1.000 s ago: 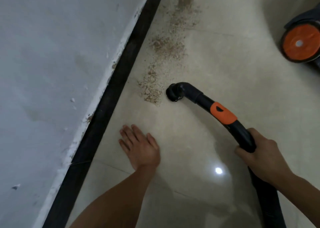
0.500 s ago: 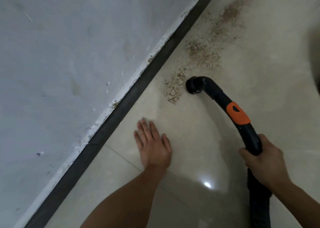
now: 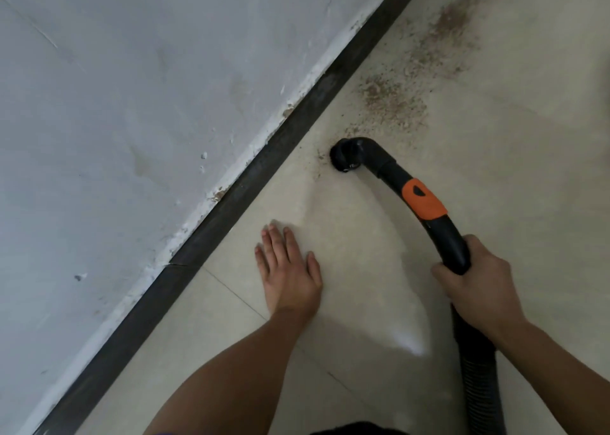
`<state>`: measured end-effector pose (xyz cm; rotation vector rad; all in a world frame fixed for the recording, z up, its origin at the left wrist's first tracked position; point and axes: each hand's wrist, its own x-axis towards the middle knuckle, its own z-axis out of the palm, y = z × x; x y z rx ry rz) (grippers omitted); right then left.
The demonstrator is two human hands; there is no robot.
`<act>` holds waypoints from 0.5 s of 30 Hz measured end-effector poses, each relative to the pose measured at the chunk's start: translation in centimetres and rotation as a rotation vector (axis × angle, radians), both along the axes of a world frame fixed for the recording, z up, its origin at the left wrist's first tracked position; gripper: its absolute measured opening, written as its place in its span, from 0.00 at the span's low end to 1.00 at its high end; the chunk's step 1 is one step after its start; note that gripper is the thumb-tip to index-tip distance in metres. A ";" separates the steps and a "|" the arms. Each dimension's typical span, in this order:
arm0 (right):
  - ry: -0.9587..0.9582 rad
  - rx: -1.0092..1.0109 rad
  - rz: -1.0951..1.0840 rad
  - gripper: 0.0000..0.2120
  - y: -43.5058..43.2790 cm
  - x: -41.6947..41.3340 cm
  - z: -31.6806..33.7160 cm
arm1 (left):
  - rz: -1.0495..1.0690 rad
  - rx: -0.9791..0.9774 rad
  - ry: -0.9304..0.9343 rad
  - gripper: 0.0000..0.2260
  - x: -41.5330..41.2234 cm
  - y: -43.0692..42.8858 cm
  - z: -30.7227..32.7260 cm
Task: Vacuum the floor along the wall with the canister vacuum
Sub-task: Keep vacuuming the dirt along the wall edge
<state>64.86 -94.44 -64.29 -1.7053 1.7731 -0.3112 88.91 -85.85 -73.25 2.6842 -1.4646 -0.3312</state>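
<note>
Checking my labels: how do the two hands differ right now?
The left hand lies flat on the floor, fingers straight, holding nothing; the right hand grips the vacuum handle. The left is nearer the wall; the right farther out. Both are bare.

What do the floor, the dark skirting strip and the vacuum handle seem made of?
Floor: likely glazed ceramic tile; glossy glare, thin grout lines. Skirting strip: dark, matte, perhaps tile or stone; hard to tell. Vacuum handle: smooth black moulded plastic with an orange band, faintly shiny.
</note>
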 end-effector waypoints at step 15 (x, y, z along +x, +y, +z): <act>0.024 0.055 0.117 0.12 -3.0 1.5 0.8 | -0.012 0.046 0.020 0.31 0.1 0.0 0.2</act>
